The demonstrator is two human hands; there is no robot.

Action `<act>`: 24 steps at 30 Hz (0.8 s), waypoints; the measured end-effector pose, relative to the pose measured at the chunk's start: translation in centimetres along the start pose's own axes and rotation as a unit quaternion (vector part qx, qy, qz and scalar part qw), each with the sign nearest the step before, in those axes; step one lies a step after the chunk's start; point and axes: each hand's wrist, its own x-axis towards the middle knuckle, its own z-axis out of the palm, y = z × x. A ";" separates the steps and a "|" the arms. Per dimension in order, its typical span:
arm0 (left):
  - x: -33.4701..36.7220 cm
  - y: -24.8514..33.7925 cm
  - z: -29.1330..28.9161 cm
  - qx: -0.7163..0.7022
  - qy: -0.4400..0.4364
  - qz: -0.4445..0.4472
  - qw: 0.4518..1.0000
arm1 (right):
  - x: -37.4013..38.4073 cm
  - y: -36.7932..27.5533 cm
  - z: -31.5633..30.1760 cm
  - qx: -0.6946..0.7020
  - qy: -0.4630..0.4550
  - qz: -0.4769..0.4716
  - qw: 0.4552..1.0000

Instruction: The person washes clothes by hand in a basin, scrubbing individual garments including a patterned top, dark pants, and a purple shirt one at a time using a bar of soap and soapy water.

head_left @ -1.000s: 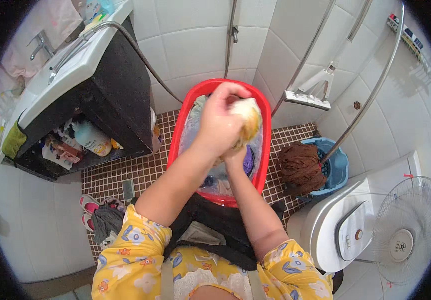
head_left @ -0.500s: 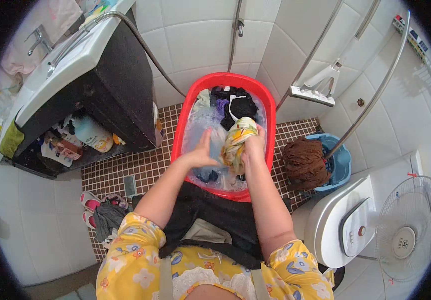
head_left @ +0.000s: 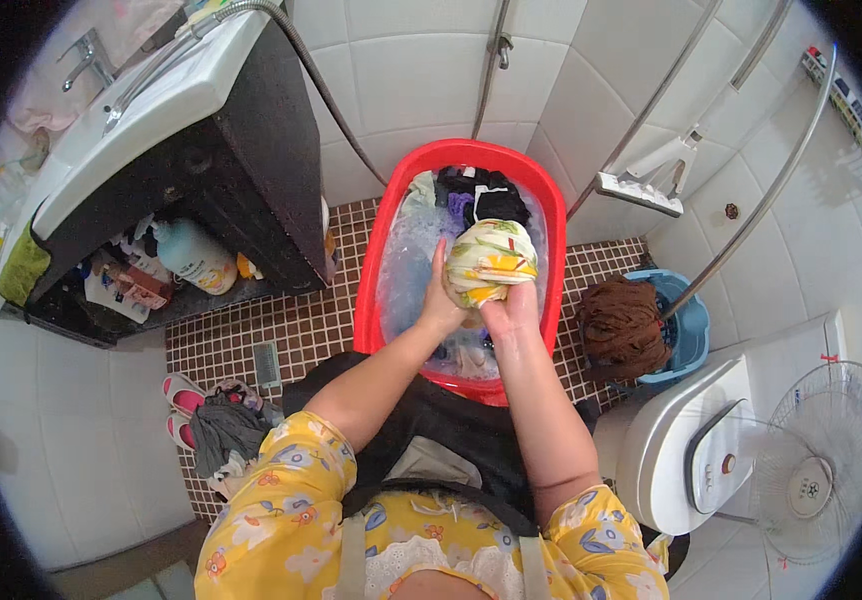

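Between my two hands is a bunched wet cloth [head_left: 491, 262], white with yellow, green and red patterning, gathered into a round bundle. My left hand [head_left: 441, 303] presses against its left side, and my right hand [head_left: 514, 308] cups it from the near right; the cloth hides some of the fingertips. The bundle is held above a red plastic tub [head_left: 471, 152] of sudsy water. Toward the tub's far end lie black garments [head_left: 503, 203], a purple piece [head_left: 461, 207] and a pale green cloth [head_left: 418, 193]. Other soaked fabric [head_left: 471, 358] shows at the near end, below my wrists.
A dark vanity cabinet [head_left: 271, 150] with bottles [head_left: 194, 257] stands on the left. To the right are a blue bucket [head_left: 691, 330] with a brown mop [head_left: 623, 328], a white toilet [head_left: 661, 490] and a fan [head_left: 811, 470]. Shoes [head_left: 183, 395] and grey clothing [head_left: 221, 430] lie at lower left.
My left hand, apart from the cloth with fingers spread before, has come in against it. The hanging, twisted cloth is now gathered into a rounder bundle. The whole view has shifted slightly.
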 end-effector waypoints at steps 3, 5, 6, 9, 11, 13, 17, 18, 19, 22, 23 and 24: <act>0.9 0.0 -0.9 -0.073 0.034 -0.029 0.996 | 0.6 -0.3 -2.0 -0.026 -0.027 0.028 0.999; 1.4 1.4 -2.3 0.078 -0.022 -0.095 0.992 | 0.7 -1.7 -3.2 -0.238 -0.013 -0.002 0.971; 1.6 2.2 -2.8 0.077 -0.023 -0.096 0.992 | 0.3 -2.8 -3.7 -0.238 -0.011 -0.003 0.971; 2.1 4.3 -4.2 0.313 0.041 -0.026 0.949 | -1.0 -6.1 -4.2 -0.525 -0.002 0.134 0.841; 2.3 5.8 -4.7 0.414 0.058 0.065 0.906 | -1.4 -7.2 -4.7 -0.459 -0.026 0.193 0.867; 2.4 6.5 -5.1 0.429 0.066 0.099 0.896 | -1.7 -7.5 -5.0 -0.388 -0.048 0.252 0.885; 2.7 7.3 -5.6 0.489 0.119 0.285 0.816 | -1.1 -8.1 -5.3 -0.155 -0.199 0.322 0.912; 2.7 7.5 -5.4 0.488 0.117 0.285 0.817 | -0.9 -8.1 -5.5 -0.155 -0.198 0.322 0.913; 2.6 7.6 -5.4 0.504 0.091 0.301 0.804 | -0.8 -7.8 -4.9 -0.120 -0.151 0.315 0.929; 2.3 7.3 -5.3 0.509 0.042 0.321 0.797 | 0.0 -5.7 -4.2 -0.166 0.034 0.267 0.949; 2.4 7.1 -4.8 0.496 0.017 0.328 0.804 | 1.2 -4.9 -5.5 -0.144 0.064 0.243 0.957; 2.2 6.9 -4.4 0.494 0.015 0.328 0.805 | 1.9 -4.0 -6.3 -0.121 0.094 0.220 0.963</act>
